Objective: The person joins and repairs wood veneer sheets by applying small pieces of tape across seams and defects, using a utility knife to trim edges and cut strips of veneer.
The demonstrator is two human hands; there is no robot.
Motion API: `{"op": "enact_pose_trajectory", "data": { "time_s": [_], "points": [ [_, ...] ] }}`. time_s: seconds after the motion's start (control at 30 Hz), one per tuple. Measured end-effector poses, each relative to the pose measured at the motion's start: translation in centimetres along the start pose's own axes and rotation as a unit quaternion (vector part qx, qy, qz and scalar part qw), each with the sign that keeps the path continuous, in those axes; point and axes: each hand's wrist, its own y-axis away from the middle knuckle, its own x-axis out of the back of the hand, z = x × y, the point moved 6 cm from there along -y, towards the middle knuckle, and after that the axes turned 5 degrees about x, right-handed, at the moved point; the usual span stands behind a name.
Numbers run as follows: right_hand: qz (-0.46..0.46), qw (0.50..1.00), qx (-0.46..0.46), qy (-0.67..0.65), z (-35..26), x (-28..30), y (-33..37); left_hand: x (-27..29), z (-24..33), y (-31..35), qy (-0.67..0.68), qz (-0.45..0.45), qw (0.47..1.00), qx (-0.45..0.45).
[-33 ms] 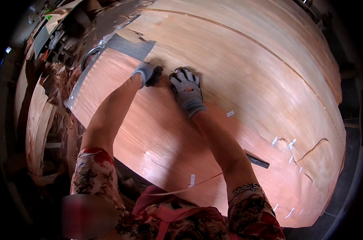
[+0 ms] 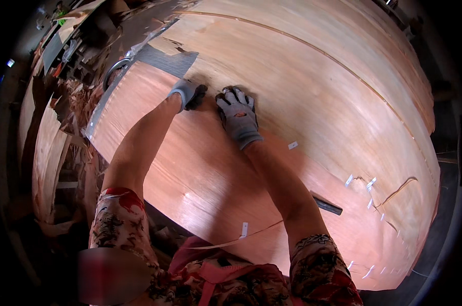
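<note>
Both my hands wear grey gloves with dark palms and fingers. My left hand (image 2: 190, 95) is closed, its fingers curled down at the seam between two thin wood veneer sheets; anything inside it is hidden. Flat on the wood beside it, my right hand (image 2: 238, 112) rests with fingers spread and holds nothing. Nearest me lies the reddish veneer sheet (image 2: 190, 168). Beyond it is the paler veneer sheet (image 2: 312, 97), its edge meeting the reddish one under my hands. A dark, narrow bar-shaped tool (image 2: 327, 205) lies beside my right forearm.
Short white tape strips (image 2: 292, 145) dot the sheets, several around a split (image 2: 394, 193) at the right. A grey patch (image 2: 164, 60) shows at the far left corner. A thin strip (image 2: 287, 29) crosses the pale veneer. Veneer scraps (image 2: 52, 158) pile up at the left.
</note>
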Motion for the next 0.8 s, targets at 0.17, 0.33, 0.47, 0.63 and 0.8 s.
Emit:
{"op": "enact_pose_trajectory", "data": {
  "time_s": [0.17,0.33,0.47,0.63,0.8],
  "points": [
    [-0.006,1.0,-0.002,-0.009,-0.4,0.0,0.0,1.8,-0.6,-0.1,-0.128,-0.002,0.992,0.015],
    [0.003,1.0,-0.002,-0.017,-0.8,0.4,0.0,3.6,0.6,4.1,-0.291,0.037,0.956,-0.012],
    [0.031,0.999,-0.019,-0.039,0.9,1.9,0.6,2.3,0.5,9.7,-0.449,0.205,0.827,-0.269],
    [0.032,0.998,0.006,-0.051,-3.6,0.5,-1.8,1.9,-6.1,8.4,-0.562,0.281,0.654,-0.422],
    [0.106,0.966,-0.074,-0.222,-1.4,3.9,2.1,0.6,-4.6,9.3,-0.5,0.235,0.689,-0.469]
  ]
}}
